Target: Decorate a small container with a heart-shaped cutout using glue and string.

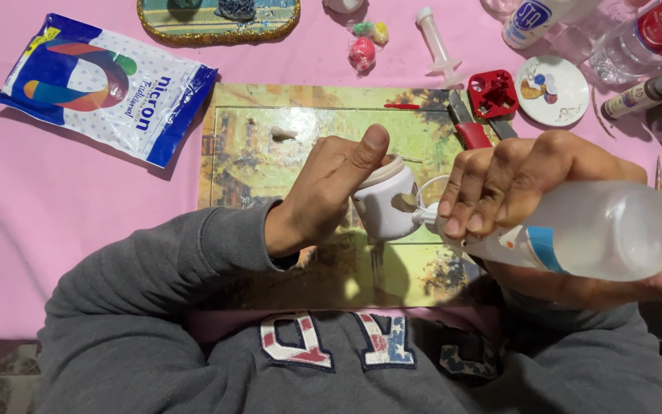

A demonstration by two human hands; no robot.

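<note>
Head view shows left hand (323, 192) closed around a small white cup (385, 203), right hand (511, 180) gripping a tilted clear bottle (599, 230), nozzle seemingly touching the cup

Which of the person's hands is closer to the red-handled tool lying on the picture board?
The right hand. It sits just below the red-handled tool, squeezing a clear bottle. The left hand is farther off to the left, holding a small white cup.
</note>
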